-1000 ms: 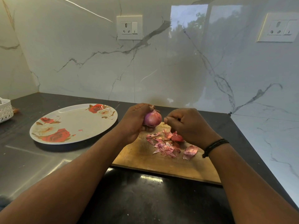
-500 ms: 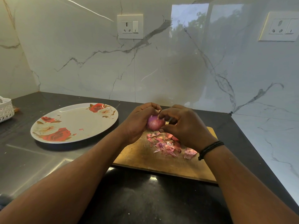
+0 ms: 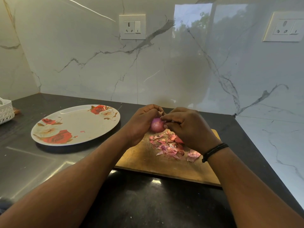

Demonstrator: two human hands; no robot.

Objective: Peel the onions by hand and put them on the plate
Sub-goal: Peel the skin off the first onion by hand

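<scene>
Since a moment ago, right hand (image 3: 189,127) has closed in, pinching skin at the onion (image 3: 157,125) top; left hand (image 3: 141,124) cups it. Peeling downward over the board (image 3: 148,160) seems best.

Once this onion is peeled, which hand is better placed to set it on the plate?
Probably the left hand: it already grips the onion, and the plate lies on its side. The right hand only pinches at skin.

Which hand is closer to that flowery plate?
Left. The left hand holds the onion just right of the plate; the right hand lies beyond the onion.
</scene>
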